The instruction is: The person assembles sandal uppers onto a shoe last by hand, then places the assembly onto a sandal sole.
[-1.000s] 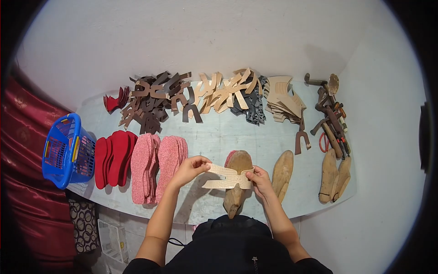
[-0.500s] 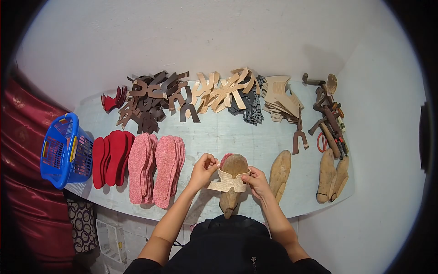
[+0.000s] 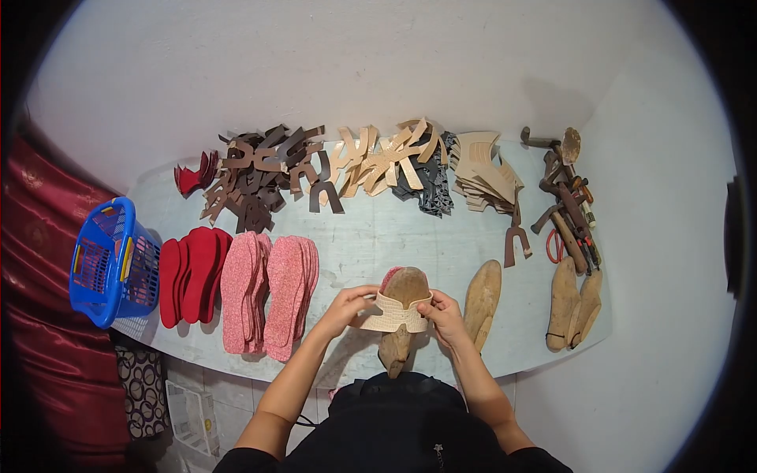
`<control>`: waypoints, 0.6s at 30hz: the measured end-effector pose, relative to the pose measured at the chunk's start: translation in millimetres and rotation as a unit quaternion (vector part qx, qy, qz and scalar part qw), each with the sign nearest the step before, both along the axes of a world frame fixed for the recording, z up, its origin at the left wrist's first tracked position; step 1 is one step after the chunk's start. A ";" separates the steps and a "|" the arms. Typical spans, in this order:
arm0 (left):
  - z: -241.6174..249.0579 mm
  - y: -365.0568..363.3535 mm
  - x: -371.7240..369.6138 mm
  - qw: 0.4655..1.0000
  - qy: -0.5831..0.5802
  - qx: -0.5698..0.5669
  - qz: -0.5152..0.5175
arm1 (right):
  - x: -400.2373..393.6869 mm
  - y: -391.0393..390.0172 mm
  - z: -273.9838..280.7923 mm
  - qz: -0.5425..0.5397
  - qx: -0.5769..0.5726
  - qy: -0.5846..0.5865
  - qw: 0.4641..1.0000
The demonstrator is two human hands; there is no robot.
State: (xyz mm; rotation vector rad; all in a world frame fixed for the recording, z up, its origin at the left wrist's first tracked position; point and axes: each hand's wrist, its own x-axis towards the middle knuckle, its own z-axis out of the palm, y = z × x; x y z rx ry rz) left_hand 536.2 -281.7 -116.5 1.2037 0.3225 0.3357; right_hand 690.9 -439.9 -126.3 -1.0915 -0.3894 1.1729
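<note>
In front of my body a wooden shoe last (image 3: 406, 282) points away from me, its narrow end toward my lap. A cream woven shoe upper (image 3: 397, 317) wraps across it, and a red-pink insole edge (image 3: 386, 277) shows at the last's far left side. My left hand (image 3: 344, 309) grips the upper's loose left end, fingers near the last's side. On the other side, my right hand (image 3: 444, 318) is closed on the upper's right end, thumb pressed on top. Its other fingertips are hidden behind the upper.
Pink insoles (image 3: 289, 292), red insoles (image 3: 206, 272) and a blue basket (image 3: 142, 276) lie to the left. Brown (image 3: 256, 177) and beige (image 3: 481, 169) cut pieces line the back. Another last (image 3: 482, 296) lies right, with hammers (image 3: 568, 205) and more lasts (image 3: 563, 307) beyond.
My left hand has shifted from a raised pinch beside the last down onto the upper's left part. My right hand stays on the right end.
</note>
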 end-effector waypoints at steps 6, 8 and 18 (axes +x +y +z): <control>28.0 -21.9 7.9 0.986 0.154 0.060 0.005 | -2.7 2.1 0.4 0.001 0.009 -0.011 1.000; 27.9 -18.8 7.1 0.986 0.150 0.069 0.004 | -2.7 2.9 0.5 0.012 0.011 -0.031 0.999; 16.9 -8.3 5.3 0.990 0.126 0.049 -0.032 | -4.0 9.5 3.0 0.007 -0.012 -0.057 0.998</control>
